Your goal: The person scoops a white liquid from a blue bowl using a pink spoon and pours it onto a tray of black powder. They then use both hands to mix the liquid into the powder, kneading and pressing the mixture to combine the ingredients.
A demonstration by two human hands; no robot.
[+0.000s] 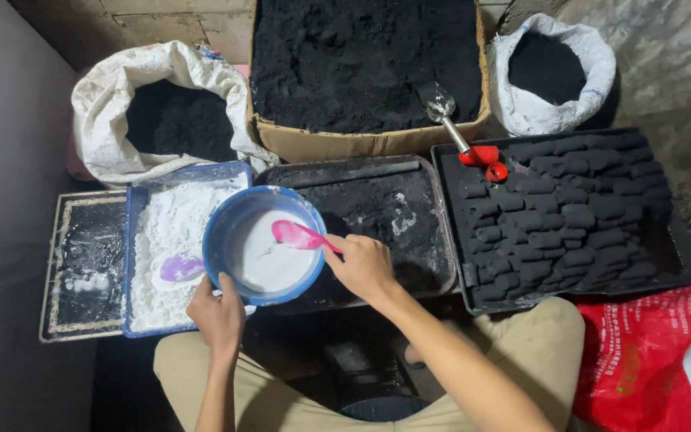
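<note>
Head view. Left hand point(217, 314) gripped the near rim of the blue bowl point(225, 210), thumb over the edge. Right hand point(363, 266) was closed on the handle of a pink spoon point(293, 234), its scoop down in the white liquid inside the bowl.

The bowl sat partly over the near left corner of the middle tray point(425, 208), which held loose black powder with a few white specks. It also overlapped the right edge of a blue tray point(133, 240) of white powder, where a purple scoop point(180, 267) lay half buried near the bowl. A dark framed tray point(53, 272) stood furthest left, touching the blue one.

Right of the middle tray, a black tray point(685, 268) carried rows of short black briquettes. A trowel point(457, 128) with a red handle leaned from the cardboard box point(361, 144) of black powder onto that tray's far left corner.

White sacks of black powder stood at either side of the box: left sack point(105, 112), right sack point(593, 48). A red bag point(649, 360) lay beside the person's right knee.
</note>
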